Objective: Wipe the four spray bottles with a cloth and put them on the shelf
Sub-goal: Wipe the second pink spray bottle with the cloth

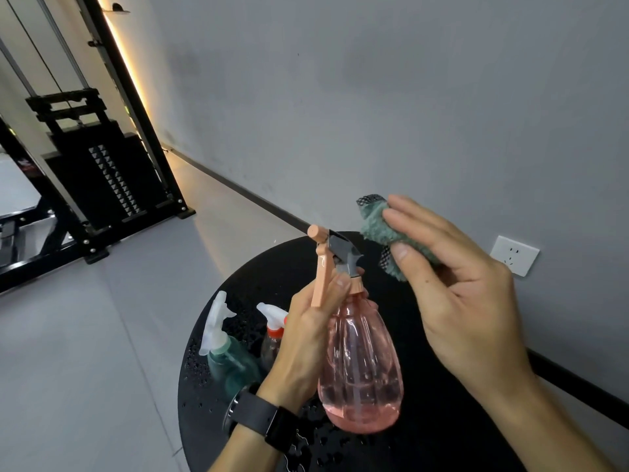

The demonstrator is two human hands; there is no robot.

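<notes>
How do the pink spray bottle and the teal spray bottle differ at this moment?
The pink spray bottle is lifted above the black round table, gripped at the neck by the left hand; the teal spray bottle stands on the table, untouched. The pink one has a peach trigger and grey head; the teal one's sprayer is whitish. Both are see-through plastic.

The left hand (pixel 306 338) is raised in the middle of the view, its back toward the camera, fingers curled closed around something at neck height, the thumb tip pointing up. A dark watch (pixel 258 420) bands its wrist, and the forearm runs down toward the near edge. The right hand (pixel 456 284) is held higher and farther right, palm leftward, fingers extended, thumb pinching against them. Its forearm slants to the near right corner.
</notes>
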